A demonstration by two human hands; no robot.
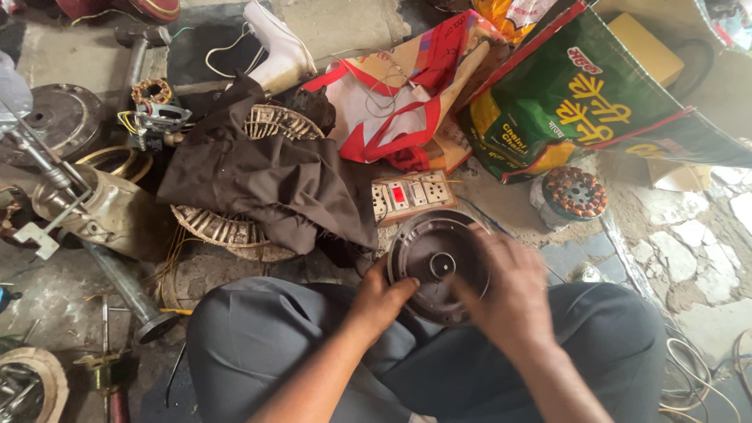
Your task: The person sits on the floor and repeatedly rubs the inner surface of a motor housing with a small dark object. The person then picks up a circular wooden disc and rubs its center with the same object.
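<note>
— Dark metal, that round motor cover point(433, 262); where is it?

— On the person's lap, just below the switchboard point(413, 197). The left hand point(381, 296) grips its left rim, thumb laid over the face. The right hand point(507, 291) is blurred, fingers curled over the right edge, grasping it.

— Any containers?

— A woven basket point(227, 227) left of the cover, a brown cloth point(266, 176) draped over it; I cannot tell what is inside.

— Packages?

— A green sack point(580, 94) with yellow lettering, up and right of the cover. A red and cream bag point(399, 102) lies above it. A copper-wound stator point(574, 193) sits to the right.
</note>
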